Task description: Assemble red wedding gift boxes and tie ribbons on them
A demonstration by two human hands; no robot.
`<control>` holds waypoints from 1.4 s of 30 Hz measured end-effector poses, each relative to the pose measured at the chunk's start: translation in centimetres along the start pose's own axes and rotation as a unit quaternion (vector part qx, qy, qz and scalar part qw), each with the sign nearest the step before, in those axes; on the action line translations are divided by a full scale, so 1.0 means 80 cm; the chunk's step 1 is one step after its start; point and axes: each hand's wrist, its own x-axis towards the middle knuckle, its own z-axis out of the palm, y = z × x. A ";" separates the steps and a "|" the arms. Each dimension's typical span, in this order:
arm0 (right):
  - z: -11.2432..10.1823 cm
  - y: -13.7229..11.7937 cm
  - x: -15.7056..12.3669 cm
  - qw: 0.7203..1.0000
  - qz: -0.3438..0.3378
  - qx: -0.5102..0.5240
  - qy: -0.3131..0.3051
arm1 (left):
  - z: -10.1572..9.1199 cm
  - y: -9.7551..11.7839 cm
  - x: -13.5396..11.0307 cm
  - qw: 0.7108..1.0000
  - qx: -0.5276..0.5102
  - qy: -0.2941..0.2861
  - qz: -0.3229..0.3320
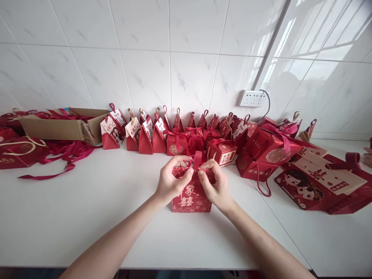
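A red paper gift box [192, 199] with pale printed characters stands upright on the table in front of me. At its upper left edge, my left hand [174, 180] pinches the box top between thumb and fingers. My right hand [216, 184] pinches the upper right edge the same way, and the two thumbs are close together. A dark red ribbon loop [197, 159] rises from the box top between my hands. Fingers cover the box's upper corners, so I cannot make out whether they also hold ribbon.
Several finished-looking red boxes [146, 139] line the tiled wall. Left are a cardboard carton [55, 130] and loose ribbons [68, 155]. Larger boxes [305, 180] crowd the right side. A power strip [253, 99] is on the wall; another person's hand [367, 157] shows at the right edge.
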 end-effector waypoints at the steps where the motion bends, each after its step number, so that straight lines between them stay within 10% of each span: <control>1: 0.000 0.002 -0.001 1.000 -0.011 0.013 0.001 | 0.000 -0.001 0.000 1.000 0.003 0.004 0.002; 8: -0.004 0.019 -0.005 0.995 0.007 0.062 -0.072 | -0.003 -0.005 0.001 0.999 0.028 0.026 0.020; 23: 0.011 -0.005 -0.003 0.977 0.208 0.028 0.025 | -0.006 -0.003 0.003 1.000 0.008 -0.013 0.008; 33: -0.010 0.015 -0.004 0.988 0.093 0.091 -0.080 | -0.006 -0.003 0.001 1.000 0.025 0.018 0.003; 37: -0.007 0.024 0.004 0.949 0.210 0.185 -0.145 | -0.012 -0.017 0.008 0.998 0.029 0.055 -0.014; 42: -0.006 0.044 0.014 0.848 0.340 0.403 0.051 | -0.011 -0.042 0.011 0.997 -0.029 -0.007 -0.067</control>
